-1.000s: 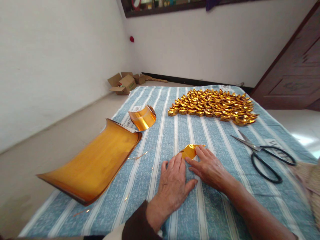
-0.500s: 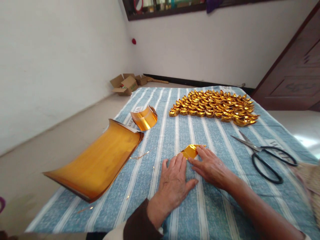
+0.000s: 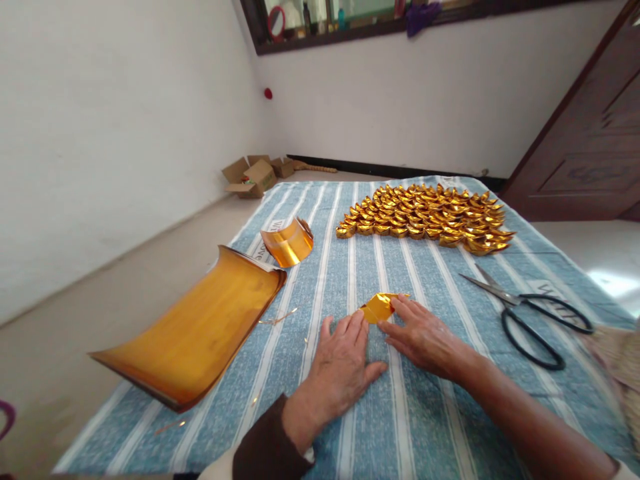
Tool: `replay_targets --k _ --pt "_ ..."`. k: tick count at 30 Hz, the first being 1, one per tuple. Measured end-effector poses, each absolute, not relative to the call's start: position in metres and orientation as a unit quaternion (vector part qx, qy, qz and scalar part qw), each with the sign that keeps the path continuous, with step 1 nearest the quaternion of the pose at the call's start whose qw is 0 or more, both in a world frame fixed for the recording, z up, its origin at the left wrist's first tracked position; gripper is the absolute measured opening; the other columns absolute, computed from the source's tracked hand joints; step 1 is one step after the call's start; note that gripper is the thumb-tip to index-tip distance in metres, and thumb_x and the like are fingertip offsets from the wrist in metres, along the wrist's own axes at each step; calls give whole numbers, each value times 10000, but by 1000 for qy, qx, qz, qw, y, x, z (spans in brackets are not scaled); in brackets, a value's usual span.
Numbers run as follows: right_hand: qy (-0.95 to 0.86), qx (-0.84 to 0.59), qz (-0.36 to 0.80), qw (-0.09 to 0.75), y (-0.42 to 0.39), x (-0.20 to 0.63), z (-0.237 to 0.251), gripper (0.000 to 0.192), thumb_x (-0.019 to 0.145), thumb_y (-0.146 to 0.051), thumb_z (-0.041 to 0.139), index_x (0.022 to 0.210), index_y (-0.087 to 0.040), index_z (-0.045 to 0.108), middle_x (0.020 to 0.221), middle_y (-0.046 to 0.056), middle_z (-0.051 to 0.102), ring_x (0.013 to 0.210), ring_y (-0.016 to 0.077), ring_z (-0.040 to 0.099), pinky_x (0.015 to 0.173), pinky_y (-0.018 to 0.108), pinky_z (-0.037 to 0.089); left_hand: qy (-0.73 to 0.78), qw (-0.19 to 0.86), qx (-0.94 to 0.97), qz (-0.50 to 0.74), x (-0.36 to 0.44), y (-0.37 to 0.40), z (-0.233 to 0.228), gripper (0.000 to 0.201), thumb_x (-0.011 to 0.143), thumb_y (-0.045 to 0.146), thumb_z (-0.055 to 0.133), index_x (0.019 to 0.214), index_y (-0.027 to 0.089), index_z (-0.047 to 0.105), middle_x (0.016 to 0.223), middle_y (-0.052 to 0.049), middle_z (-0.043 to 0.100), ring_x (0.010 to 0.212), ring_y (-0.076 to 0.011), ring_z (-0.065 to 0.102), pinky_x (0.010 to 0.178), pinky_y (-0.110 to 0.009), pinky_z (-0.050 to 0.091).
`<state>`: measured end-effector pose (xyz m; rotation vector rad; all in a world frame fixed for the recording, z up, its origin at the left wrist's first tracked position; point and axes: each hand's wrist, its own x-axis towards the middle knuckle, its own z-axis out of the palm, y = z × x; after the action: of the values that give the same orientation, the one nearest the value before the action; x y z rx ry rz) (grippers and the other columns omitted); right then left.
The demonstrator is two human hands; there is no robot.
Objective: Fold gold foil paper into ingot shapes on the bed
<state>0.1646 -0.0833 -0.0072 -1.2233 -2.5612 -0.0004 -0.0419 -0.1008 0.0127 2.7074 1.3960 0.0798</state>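
Observation:
A small piece of folded gold foil paper (image 3: 379, 308) lies flat on the striped cloth in front of me. My left hand (image 3: 340, 363) rests palm down, its fingertips on the near left edge of the piece and its thumb stretched out to the right. My right hand (image 3: 423, 337) lies over the piece's right side, fingers extended and pressing on it. Neither hand is closed round anything. Part of the foil is hidden under the fingertips. Beyond it stand rows of folded gold paper ingots (image 3: 425, 217).
To the left lies a curved stack of gold sheets (image 3: 195, 320), with a smaller curled gold stack (image 3: 289, 243) behind it. Black-handled scissors (image 3: 520, 303) lie part open at the right. Foil scraps dot the blue striped tablecloth (image 3: 280, 373). An open cardboard box (image 3: 250, 177) sits on the floor.
My left hand has shifted slightly left and towards me, showing a little more of the foil's near edge. My right hand stays almost in place. The camera view has tilted slightly.

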Motion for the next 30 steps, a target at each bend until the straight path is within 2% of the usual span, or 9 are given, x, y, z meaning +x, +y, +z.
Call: replay_targets --k 10,16,22,30 --pt "-889 -435 3 142 -83 162 -3 185 914 -250 568 1087 -224 628 1175 138 538 1186 305 500 943 513 480 425 86 900 42 -57 -89 21 522 867 352 645 1314 125 501 1412 -166 515 1287 -303 492 1041 -486 429" --pt "-888 -433 14 155 -83 162 0 146 915 -264 567 1041 -221 627 1169 128 545 1188 295 495 949 515 475 409 61 907 81 -66 -86 10 478 886 328 611 1321 170 489 1401 -158 529 1284 -304 510 1036 -503 449" --pt "-888 -434 11 151 -82 162 -1 179 914 -285 577 1076 -226 625 1183 136 546 1189 309 497 937 512 479 419 14 902 100 -71 -90 4 457 927 375 546 1322 152 494 1362 -163 564 1254 -309 531 1010 -517 460" --pt "-885 -438 23 158 -81 161 -3 175 913 -312 587 1063 -238 635 1192 129 556 1185 305 493 935 509 470 456 -29 888 53 -73 -93 6 431 935 372 537 1302 148 517 1381 -158 554 1253 -331 525 1012 -597 406"
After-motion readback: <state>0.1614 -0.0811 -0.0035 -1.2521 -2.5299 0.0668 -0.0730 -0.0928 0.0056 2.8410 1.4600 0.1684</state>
